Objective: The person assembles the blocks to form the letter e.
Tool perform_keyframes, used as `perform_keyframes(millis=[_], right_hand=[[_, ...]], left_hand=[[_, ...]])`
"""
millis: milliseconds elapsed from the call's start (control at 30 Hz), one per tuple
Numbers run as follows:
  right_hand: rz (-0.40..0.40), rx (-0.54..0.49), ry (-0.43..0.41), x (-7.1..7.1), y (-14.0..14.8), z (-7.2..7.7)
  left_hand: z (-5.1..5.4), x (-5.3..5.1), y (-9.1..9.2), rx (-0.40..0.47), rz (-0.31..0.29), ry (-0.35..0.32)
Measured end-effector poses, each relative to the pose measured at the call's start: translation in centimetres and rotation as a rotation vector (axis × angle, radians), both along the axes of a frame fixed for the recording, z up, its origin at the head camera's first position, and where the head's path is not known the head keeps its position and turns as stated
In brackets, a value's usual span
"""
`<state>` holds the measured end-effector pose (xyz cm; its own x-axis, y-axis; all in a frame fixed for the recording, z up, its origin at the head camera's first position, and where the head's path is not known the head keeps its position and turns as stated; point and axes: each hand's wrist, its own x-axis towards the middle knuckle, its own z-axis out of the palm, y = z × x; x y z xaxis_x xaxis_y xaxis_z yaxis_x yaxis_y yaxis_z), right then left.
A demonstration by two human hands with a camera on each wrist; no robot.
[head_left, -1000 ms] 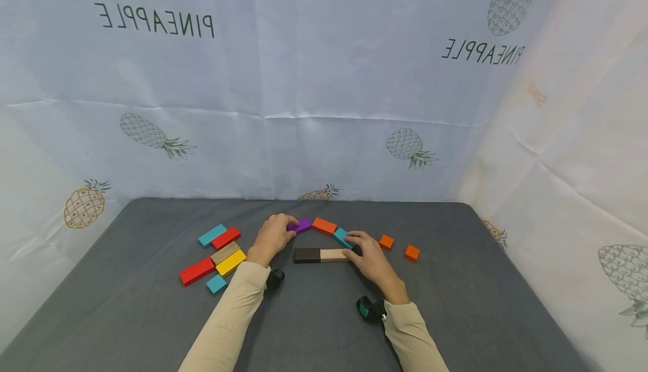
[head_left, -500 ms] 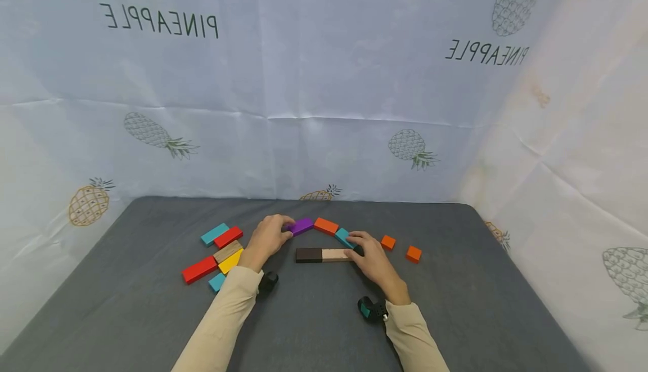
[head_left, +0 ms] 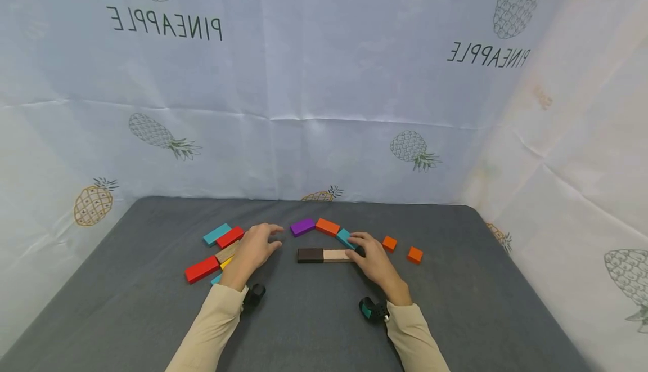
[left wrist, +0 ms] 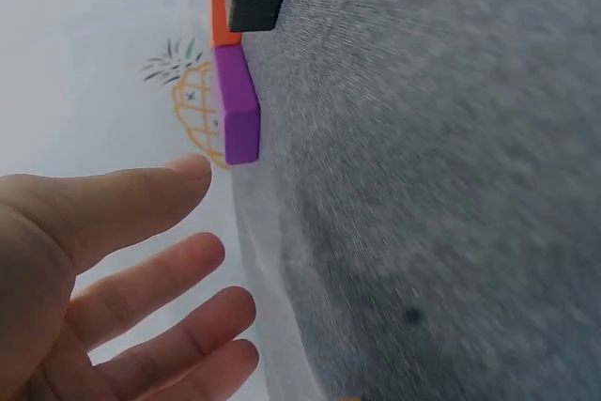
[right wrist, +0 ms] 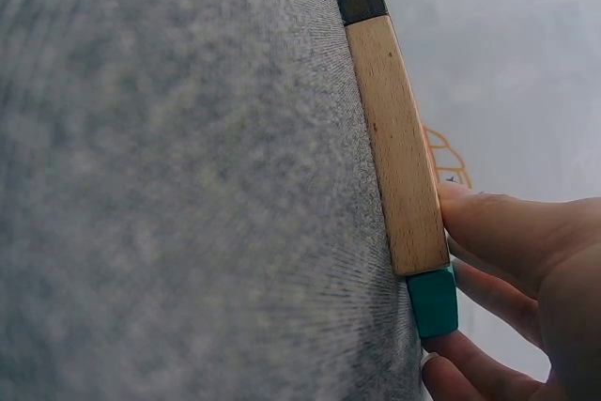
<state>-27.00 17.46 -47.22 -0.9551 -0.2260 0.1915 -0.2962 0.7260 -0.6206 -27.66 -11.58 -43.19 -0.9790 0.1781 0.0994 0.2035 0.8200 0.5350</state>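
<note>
My left hand (head_left: pixel 252 248) is in the air, its fingers loosely extended and holding nothing. In the left wrist view, a purple block (left wrist: pixel 238 115) lies beyond its thumb, apart from it. That block, an orange block (head_left: pixel 328 227) and a blue block (head_left: pixel 345 237) form an arc on the table. My right hand (head_left: pixel 373 258) rests by the blue block and a light wooden block (right wrist: pixel 399 147), its fingers relaxed. In the right wrist view, its thumb is at the wooden block's edge and its fingers are around a green block (right wrist: pixel 433 302). A dark brown block (head_left: pixel 310 255) adjoins the wooden one.
Beside and partly behind the left hand lie several blocks, including a red block (head_left: pixel 202 269) and a blue block (head_left: pixel 217 234). Two small orange blocks (head_left: pixel 389 243) lie right of the right hand. A pineapple-print cloth (head_left: pixel 324 79) hangs behind the grey table (head_left: pixel 324 327).
My left hand has let go of the purple block and moved left and toward me, partly over the left group of blocks. The right hand has stayed where it was.
</note>
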Motion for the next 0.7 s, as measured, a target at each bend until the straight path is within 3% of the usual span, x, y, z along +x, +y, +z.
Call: perform_keyframes(millis=[267, 500, 700], right_hand=[[-0.002, -0.007, -0.009, -0.1, -0.1, 0.0], [-0.003, -0.006, 0.0, -0.1, 0.0, -0.1], [0.002, 0.003, -0.005, 0.0, 0.1, 0.0]], left_hand=[[-0.2, 1.0, -1.9, 0.015, 0.008, -0.002], [0.6, 1.7, -4.1, 0.006, 0.004, -0.044], [1.5, 2.1, -5.6, -0.015, -0.045, -0.11]])
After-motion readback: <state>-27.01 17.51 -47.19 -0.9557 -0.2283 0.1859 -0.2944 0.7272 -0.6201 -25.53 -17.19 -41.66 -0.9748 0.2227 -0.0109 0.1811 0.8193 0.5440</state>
